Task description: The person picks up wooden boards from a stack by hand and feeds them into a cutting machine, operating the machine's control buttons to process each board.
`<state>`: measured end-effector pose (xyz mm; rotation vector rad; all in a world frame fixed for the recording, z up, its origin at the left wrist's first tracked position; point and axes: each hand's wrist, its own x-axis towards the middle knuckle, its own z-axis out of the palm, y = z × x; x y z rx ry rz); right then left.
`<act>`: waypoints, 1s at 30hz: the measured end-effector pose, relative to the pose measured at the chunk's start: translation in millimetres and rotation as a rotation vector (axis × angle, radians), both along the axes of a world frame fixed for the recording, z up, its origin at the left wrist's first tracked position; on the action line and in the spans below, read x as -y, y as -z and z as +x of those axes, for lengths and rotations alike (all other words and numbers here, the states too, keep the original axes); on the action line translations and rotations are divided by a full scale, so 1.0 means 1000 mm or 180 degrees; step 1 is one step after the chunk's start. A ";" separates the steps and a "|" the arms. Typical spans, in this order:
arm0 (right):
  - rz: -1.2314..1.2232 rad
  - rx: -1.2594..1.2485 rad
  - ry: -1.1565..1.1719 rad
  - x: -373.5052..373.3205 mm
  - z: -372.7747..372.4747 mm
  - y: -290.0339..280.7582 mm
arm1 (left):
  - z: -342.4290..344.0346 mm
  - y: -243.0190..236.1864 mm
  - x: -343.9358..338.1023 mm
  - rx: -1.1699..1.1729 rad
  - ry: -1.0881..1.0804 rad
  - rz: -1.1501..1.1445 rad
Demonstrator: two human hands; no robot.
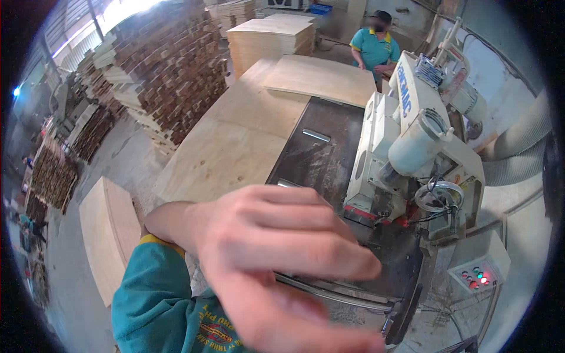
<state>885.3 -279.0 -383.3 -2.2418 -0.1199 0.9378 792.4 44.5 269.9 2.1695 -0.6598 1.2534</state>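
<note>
My left hand point(276, 253) is raised close in front of me, its back toward my eyes, and it blurs at the fingertips. The fingers point right and are loosely bent, with the thumb apart below them; no object shows between them. It looms over the near end of a dark machine bed point(323, 141) and hides part of it. Left of that bed lies a large pale plywood sheet point(223, 147). A white woodworking machine point(382, 135) with a round canister stands over the bed's right side. My right hand is out of view.
Another plywood sheet point(323, 76) lies at the bed's far end. A person point(375, 50) in a teal shirt stands behind it. Stacked wood pieces point(170, 70) rise at the left, with a pale board stack point(109, 229) nearer. A button box point(479, 273) is at the lower right.
</note>
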 end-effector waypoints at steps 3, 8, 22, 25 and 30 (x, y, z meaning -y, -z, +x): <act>0.0454 -0.0834 -0.0164 0.008 0.010 0.019 | 0.030 -0.008 0.022 0.1765 0.0371 0.0810; 0.1148 -0.2278 -0.0399 0.029 0.030 0.049 | 0.001 0.010 0.063 0.0393 -0.0112 0.0043; 0.0183 -0.1255 -0.1064 -0.042 0.022 -0.045 | -0.245 -0.007 0.128 0.0838 -0.2208 0.0250; 0.0115 -0.1083 -0.1788 -0.098 -0.039 -0.069 | -0.348 -0.004 0.168 0.0901 -0.2717 0.0427; -0.0205 -0.0887 -0.2706 -0.116 -0.180 -0.086 | -0.514 0.015 0.209 0.1288 -0.3104 0.1191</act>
